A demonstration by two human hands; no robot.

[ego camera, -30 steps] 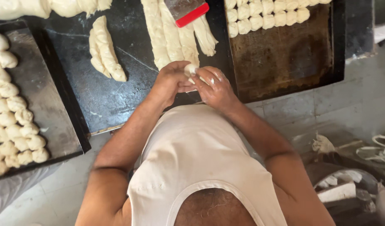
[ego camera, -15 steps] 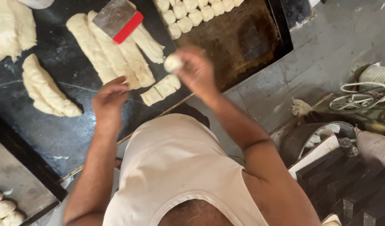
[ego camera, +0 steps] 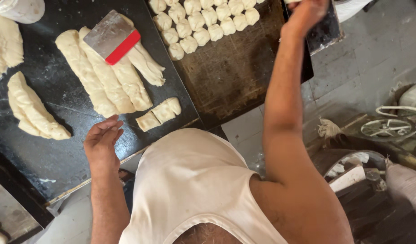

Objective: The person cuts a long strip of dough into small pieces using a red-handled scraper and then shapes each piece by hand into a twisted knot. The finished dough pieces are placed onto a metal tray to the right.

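Here the person's left hand (ego camera: 102, 142) sits at the lower left of the frame, fingers spread loose and holding nothing, resting on or just above the dark work slab (ego camera: 45, 153). Just to its right, near the middle of the frame, lies a short row of cut dough pieces (ego camera: 159, 114) — three or so small blocks touching one another. Above them, in the upper left, several long dough rolls (ego camera: 99, 77) lie side by side, and a metal scraper with a red handle (ego camera: 111, 37) rests on top of them. A separate curved dough roll (ego camera: 34, 110) lies at the left edge, well apart from the hand.

The right hand (ego camera: 306, 14) is stretched up to the top right of the frame, over the far edge of a dark baking tray (ego camera: 235, 77). Its fingers seem curled, perhaps around a small pale piece at the very top edge, but the frame cuts them off, so whether they grip anything cannot be told.

On the tray, rows of small shaped dough balls (ego camera: 203, 20) fill the upper part — packed close, touching each other — while the lower part of the tray is bare. A white tub (ego camera: 20, 9) sits in the top left corner. The person wears a white sleeveless vest (ego camera: 194, 190).
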